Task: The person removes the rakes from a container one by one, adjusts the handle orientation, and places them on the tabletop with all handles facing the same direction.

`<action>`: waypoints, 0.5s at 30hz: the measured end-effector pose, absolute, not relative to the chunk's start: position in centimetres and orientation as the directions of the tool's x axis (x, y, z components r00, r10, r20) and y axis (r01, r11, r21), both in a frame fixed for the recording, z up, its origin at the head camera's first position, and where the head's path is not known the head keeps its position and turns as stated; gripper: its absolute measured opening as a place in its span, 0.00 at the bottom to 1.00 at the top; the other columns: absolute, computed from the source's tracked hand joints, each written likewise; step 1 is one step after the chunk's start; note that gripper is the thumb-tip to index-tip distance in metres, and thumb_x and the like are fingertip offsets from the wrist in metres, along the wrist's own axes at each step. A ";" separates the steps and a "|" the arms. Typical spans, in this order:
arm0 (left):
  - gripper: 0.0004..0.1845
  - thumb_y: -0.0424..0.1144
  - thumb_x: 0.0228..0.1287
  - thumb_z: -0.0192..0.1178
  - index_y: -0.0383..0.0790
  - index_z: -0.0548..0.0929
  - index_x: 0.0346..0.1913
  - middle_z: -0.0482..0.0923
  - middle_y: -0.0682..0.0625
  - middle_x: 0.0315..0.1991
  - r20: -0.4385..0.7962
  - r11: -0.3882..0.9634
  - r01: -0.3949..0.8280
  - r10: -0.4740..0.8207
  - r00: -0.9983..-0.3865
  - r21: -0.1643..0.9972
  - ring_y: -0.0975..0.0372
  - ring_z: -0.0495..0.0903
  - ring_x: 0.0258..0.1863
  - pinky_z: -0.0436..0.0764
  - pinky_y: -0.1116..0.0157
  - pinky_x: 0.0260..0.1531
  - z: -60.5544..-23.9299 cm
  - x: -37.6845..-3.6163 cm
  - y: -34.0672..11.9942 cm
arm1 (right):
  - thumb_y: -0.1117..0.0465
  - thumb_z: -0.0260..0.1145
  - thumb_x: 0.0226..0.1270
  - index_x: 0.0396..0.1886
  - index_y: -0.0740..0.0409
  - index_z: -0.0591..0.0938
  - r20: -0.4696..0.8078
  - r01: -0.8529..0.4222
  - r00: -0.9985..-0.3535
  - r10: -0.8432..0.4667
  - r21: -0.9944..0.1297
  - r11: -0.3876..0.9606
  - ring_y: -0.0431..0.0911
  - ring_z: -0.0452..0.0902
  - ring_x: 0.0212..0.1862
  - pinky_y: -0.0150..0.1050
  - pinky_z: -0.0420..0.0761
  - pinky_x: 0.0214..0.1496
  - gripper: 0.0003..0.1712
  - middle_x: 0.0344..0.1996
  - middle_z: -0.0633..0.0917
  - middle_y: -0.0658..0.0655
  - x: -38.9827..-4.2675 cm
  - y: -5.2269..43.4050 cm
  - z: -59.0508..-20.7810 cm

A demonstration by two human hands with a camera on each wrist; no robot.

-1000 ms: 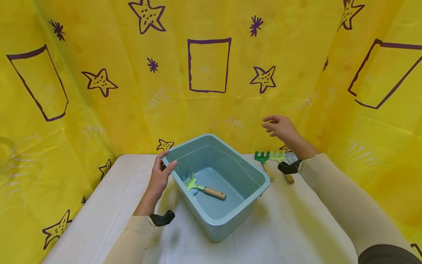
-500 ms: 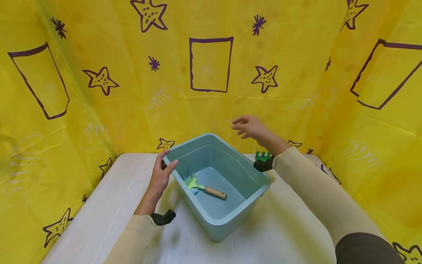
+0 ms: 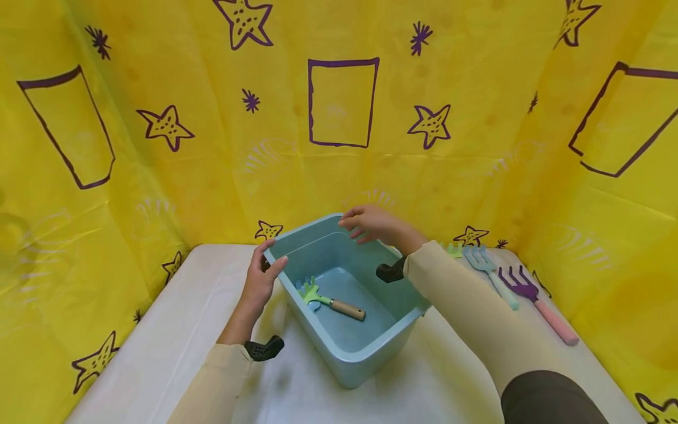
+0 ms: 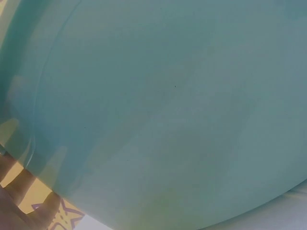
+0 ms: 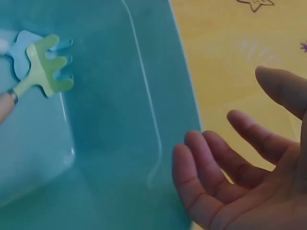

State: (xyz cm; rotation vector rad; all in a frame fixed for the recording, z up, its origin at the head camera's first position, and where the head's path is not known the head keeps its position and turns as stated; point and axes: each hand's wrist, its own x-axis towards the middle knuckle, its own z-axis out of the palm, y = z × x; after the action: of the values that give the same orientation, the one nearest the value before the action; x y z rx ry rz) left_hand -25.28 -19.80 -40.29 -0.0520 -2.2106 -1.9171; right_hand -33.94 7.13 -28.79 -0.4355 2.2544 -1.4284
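Plainly, the left hand [image 3: 261,282] gripped the blue tub's [image 3: 365,359] near-left corner, mid-table; the right hand [image 3: 371,225], fingers loose and holding nothing, hovered at its far rim; steadying seemed underway; next, I judge, a firm far-rim grip; a green rake [image 3: 329,301] lay inside.

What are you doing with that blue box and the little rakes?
A person has both hands at a blue-green bin on a white table. The left hand grips the bin's near-left corner, thumb inside the rim. The right hand is open at the far rim; whether it touches is unclear. Inside lies a light green toy rake with a wooden handle. Outside, to the right, lie a pale blue fork and a purple rake.
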 end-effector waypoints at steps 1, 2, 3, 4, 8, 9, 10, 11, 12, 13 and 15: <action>0.31 0.46 0.70 0.58 0.52 0.58 0.72 0.58 0.43 0.70 0.188 0.152 0.170 -0.117 -0.975 0.974 0.45 0.59 0.67 0.63 0.45 0.64 -40.7 -25.6 -19.9 | 0.54 0.63 0.70 0.58 0.61 0.76 -0.199 -0.029 -0.851 -0.485 -0.906 0.422 0.59 0.75 0.55 0.51 0.77 0.56 0.22 0.53 0.77 0.62 -34.0 6.8 -29.1; 0.32 0.47 0.70 0.58 0.52 0.58 0.72 0.57 0.43 0.70 0.187 0.152 0.168 -0.116 -0.976 0.974 0.45 0.59 0.67 0.63 0.46 0.64 -40.7 -25.5 -19.9 | 0.54 0.63 0.70 0.57 0.61 0.76 -0.209 -0.022 -0.845 -0.492 -0.906 0.423 0.58 0.76 0.54 0.50 0.77 0.56 0.21 0.53 0.77 0.62 -34.1 6.6 -29.4; 0.32 0.47 0.70 0.58 0.52 0.58 0.72 0.57 0.43 0.71 0.186 0.151 0.168 -0.114 -0.976 0.974 0.45 0.58 0.68 0.62 0.45 0.64 -40.6 -25.5 -19.9 | 0.53 0.63 0.70 0.57 0.61 0.77 -0.221 -0.013 -0.838 -0.499 -0.906 0.424 0.57 0.76 0.53 0.51 0.78 0.55 0.21 0.53 0.77 0.63 -34.2 6.3 -29.7; 0.32 0.47 0.70 0.57 0.52 0.58 0.72 0.57 0.43 0.71 0.185 0.149 0.168 -0.113 -0.976 0.974 0.46 0.58 0.68 0.62 0.45 0.64 -40.6 -25.5 -19.9 | 0.53 0.63 0.70 0.56 0.60 0.77 -0.233 -0.006 -0.830 -0.507 -0.905 0.425 0.57 0.77 0.53 0.50 0.78 0.55 0.21 0.53 0.77 0.63 -34.4 6.0 -30.0; 0.32 0.46 0.70 0.57 0.52 0.57 0.72 0.57 0.43 0.71 0.181 0.145 0.165 -0.107 -0.978 0.976 0.46 0.58 0.67 0.61 0.45 0.65 -40.6 -25.5 -19.9 | 0.51 0.63 0.70 0.56 0.60 0.77 -0.278 0.026 -0.799 -0.533 -0.902 0.431 0.58 0.77 0.52 0.51 0.79 0.52 0.22 0.51 0.77 0.63 -34.6 5.2 -31.3; 0.32 0.46 0.70 0.57 0.52 0.57 0.72 0.57 0.42 0.71 0.180 0.144 0.164 -0.108 -0.978 0.976 0.46 0.58 0.67 0.61 0.45 0.65 -40.6 -25.5 -19.9 | 0.51 0.63 0.70 0.57 0.60 0.76 -0.291 0.035 -0.789 -0.541 -0.900 0.434 0.58 0.76 0.52 0.51 0.79 0.53 0.23 0.51 0.77 0.63 -34.6 5.0 -31.6; 0.32 0.46 0.70 0.57 0.52 0.57 0.72 0.57 0.43 0.71 0.177 0.145 0.160 -0.111 -0.978 0.976 0.46 0.59 0.67 0.62 0.45 0.65 -40.6 -25.5 -19.9 | 0.51 0.63 0.70 0.58 0.60 0.76 -0.307 0.045 -0.777 -0.550 -0.898 0.438 0.59 0.76 0.54 0.52 0.79 0.53 0.24 0.51 0.76 0.63 -34.6 4.8 -32.0; 0.32 0.46 0.70 0.57 0.52 0.57 0.72 0.57 0.43 0.70 0.174 0.147 0.157 -0.113 -0.978 0.977 0.46 0.59 0.67 0.62 0.46 0.65 -40.7 -25.6 -19.9 | 0.51 0.63 0.70 0.59 0.61 0.75 -0.325 0.056 -0.765 -0.556 -0.894 0.445 0.60 0.75 0.54 0.52 0.79 0.53 0.25 0.52 0.76 0.63 -34.6 4.6 -32.3; 0.32 0.46 0.70 0.57 0.53 0.57 0.72 0.58 0.43 0.70 0.173 0.147 0.156 -0.116 -0.978 0.977 0.46 0.59 0.67 0.62 0.46 0.65 -40.7 -25.6 -19.9 | 0.51 0.63 0.70 0.60 0.61 0.74 -0.343 0.067 -0.753 -0.562 -0.890 0.452 0.61 0.74 0.56 0.53 0.78 0.54 0.26 0.52 0.76 0.63 -34.5 4.5 -32.7; 0.32 0.47 0.70 0.58 0.52 0.57 0.72 0.57 0.43 0.70 0.175 0.148 0.157 -0.117 -0.978 0.976 0.46 0.59 0.67 0.62 0.45 0.65 -40.7 -25.6 -20.0 | 0.50 0.63 0.70 0.61 0.61 0.73 -0.359 0.075 -0.743 -0.564 -0.883 0.463 0.61 0.74 0.56 0.54 0.78 0.54 0.27 0.52 0.76 0.63 -34.5 4.4 -33.0; 0.32 0.47 0.70 0.58 0.53 0.57 0.72 0.57 0.43 0.71 0.178 0.151 0.160 -0.119 -0.977 0.976 0.46 0.59 0.67 0.62 0.45 0.65 -40.8 -25.7 -19.9 | 0.50 0.62 0.70 0.63 0.61 0.73 -0.389 0.082 -0.728 -0.564 -0.866 0.493 0.61 0.74 0.56 0.54 0.78 0.54 0.28 0.53 0.76 0.63 -34.5 4.2 -33.7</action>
State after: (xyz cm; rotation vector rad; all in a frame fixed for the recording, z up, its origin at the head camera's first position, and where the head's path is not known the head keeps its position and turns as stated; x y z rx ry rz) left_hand -25.73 -19.95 -40.79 -0.0397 -2.2111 -1.9180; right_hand -34.49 4.17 -33.72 -0.3953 2.0753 -1.2526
